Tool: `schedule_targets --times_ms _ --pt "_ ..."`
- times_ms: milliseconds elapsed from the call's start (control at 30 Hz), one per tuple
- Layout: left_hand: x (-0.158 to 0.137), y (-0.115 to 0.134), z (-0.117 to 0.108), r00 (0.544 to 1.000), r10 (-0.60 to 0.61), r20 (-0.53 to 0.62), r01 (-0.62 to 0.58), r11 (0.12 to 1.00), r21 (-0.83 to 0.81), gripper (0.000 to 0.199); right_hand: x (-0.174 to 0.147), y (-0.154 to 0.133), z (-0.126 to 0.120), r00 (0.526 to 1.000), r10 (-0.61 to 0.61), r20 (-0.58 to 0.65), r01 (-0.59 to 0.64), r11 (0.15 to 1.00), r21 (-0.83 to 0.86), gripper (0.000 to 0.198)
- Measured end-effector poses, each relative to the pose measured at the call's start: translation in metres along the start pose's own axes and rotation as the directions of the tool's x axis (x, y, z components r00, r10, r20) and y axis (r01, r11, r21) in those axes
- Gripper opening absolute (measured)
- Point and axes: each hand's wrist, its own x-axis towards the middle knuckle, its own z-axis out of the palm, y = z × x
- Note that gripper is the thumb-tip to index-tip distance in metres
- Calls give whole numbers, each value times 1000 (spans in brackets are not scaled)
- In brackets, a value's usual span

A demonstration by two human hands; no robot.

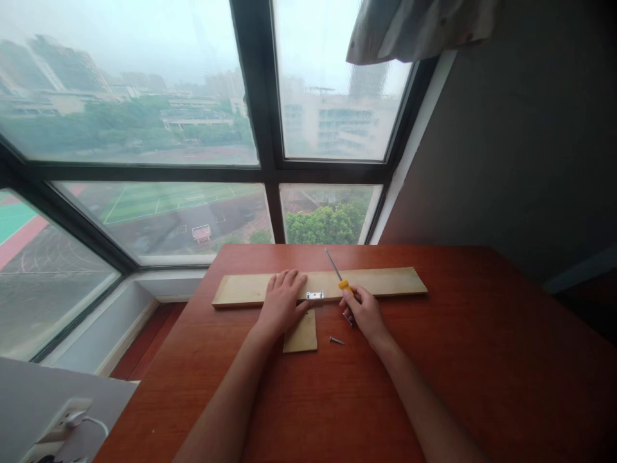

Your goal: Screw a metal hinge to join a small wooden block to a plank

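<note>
A long pale wooden board (376,281) lies crosswise on the table. My left hand (283,302) rests on it left of centre, fingers stretched out and palm down. At the board's front edge, just right of that hand, sits a small silver metal bracket (315,296). My right hand (362,311) is wrapped round the yellow handle of a screwdriver (344,284), its shaft pointing up and away to the left. A small wooden piece (303,337) lies in front of the board, partly under my left hand. One screw (337,341) lies on the table; another (348,319) shows beside my right hand.
The reddish-brown wooden table (457,360) ends at a large window with dark frames (270,170). A grey wall (520,141) rises on the right, and a curtain (414,29) hangs above. A plug (74,420) sits in a wall socket at lower left.
</note>
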Motion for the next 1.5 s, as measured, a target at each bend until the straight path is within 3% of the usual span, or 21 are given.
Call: schedule_targets --times_ms 333,433,500,633,967,1167,1333,1500 --pt "2 -4 2 1000 6 1 -5 998 -70 55 -2 -20 -13 999 7 49 -12 996 87 44" --pt "2 -13 0 999 48 16 -46 996 -78 63 -4 -33 -20 997 -37 72 31 997 77 41" --pt "2 -20 -1 997 75 21 -73 993 -90 64 -4 -44 -26 992 -109 58 111 994 -22 36" --pt "4 -29 -2 994 104 24 -100 989 -110 57 -3 -71 -39 960 -281 2 267 909 -320 30" --pt "5 -27 4 997 82 2 -81 990 -115 55 1 -153 -49 853 -510 113 481 681 -553 23" --pt "5 -25 3 996 88 1 -87 990 -108 55 0 -172 -33 819 -477 318 561 552 -617 19" --pt "5 -24 3 996 87 -2 -87 991 -103 54 2 -179 -24 784 -465 411 612 471 -636 15" --pt "5 -24 3 997 75 8 -74 991 -114 54 5 -182 -21 802 -433 412 593 487 -641 15"
